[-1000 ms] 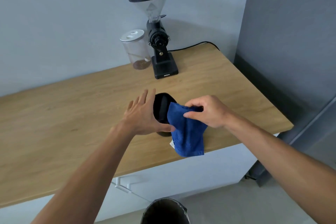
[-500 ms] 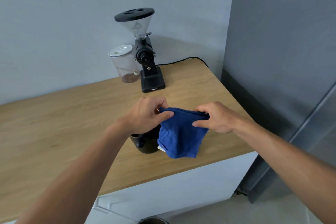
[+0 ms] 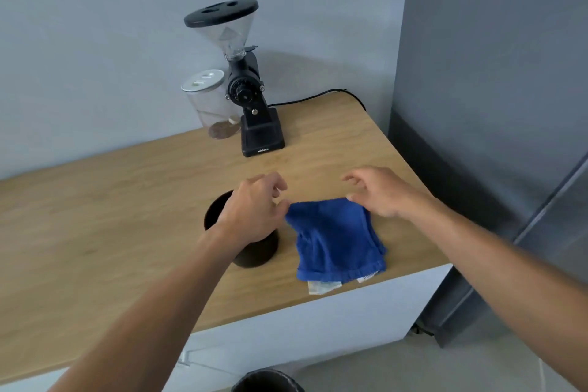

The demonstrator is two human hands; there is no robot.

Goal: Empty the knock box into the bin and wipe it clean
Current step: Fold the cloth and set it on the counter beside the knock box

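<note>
The black knock box (image 3: 258, 252) stands upright on the wooden counter (image 3: 95, 216), its rim partly hidden behind my left hand (image 3: 254, 210). A folded blue cloth (image 3: 334, 242) lies flat on the counter just right of the box, near the front edge. My left hand hovers at the cloth's far left corner with loosely curled fingers. At the far right corner is my right hand (image 3: 378, 191), fingers spread, thumb just touching the cloth. Neither hand grips it. The dark bin (image 3: 267, 382) shows at the bottom edge, on the floor below the counter.
A black coffee grinder (image 3: 251, 99) with a clear hopper stands at the back of the counter, a lidded clear jar (image 3: 211, 105) beside it, and its cable (image 3: 318, 97) runs right. A tall grey fridge (image 3: 496, 105) borders the counter's right end.
Both hands held the blue cloth stretched above the box; they have laid it on the counter to the right of the box and loosened their hold. The camera view rose slightly.
</note>
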